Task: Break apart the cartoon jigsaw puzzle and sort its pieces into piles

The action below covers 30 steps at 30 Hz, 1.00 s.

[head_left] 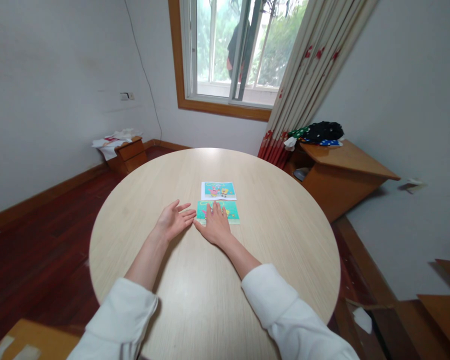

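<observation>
My right hand [216,225] lies flat with its fingers spread over a colourful cartoon picture [233,215], covering much of its middle. Palm turned partly up, my left hand [175,220] is open beside the picture's left edge, its fingertips close to that edge; whether they touch it I cannot tell. Just beyond, a second cartoon picture [219,190] with a white border lies on the round table [210,300]. It shows a pink figure and a yellow figure on a turquoise ground, much like the nearer one.
Behind the table is a window [243,55] with a long curtain [303,75] at its right. A wooden cabinet [345,160] with dark cloth [322,131] on top stands at the right. At the back left, papers lie on a small wooden cabinet [131,152]. A person [235,47] is outside.
</observation>
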### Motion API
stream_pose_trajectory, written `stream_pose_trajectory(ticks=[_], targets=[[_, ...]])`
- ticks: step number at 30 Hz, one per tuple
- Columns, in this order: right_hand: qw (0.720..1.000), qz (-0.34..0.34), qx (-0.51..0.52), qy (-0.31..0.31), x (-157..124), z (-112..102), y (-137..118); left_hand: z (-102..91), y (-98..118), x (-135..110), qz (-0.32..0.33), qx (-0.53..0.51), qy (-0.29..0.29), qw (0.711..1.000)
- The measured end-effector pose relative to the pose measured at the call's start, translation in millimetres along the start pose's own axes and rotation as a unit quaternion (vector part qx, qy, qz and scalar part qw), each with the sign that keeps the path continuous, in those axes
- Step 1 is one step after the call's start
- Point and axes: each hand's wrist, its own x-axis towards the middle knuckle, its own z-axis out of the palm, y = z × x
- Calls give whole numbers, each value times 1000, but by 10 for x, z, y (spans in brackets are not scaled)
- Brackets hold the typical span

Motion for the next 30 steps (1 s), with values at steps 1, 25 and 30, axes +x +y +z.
stream_pose_trajectory(ticks=[1,25,30], targets=[[1000,0,-1,1,1,4,2,1,0,1,-1,-1,0,1000],[1000,-7,9,0,-9,-15,16,-14,148,168,-56,19,-24,998],[1000,-5,8,-6,-4,-12,20,5,177,198,-51,48,-19,997]])
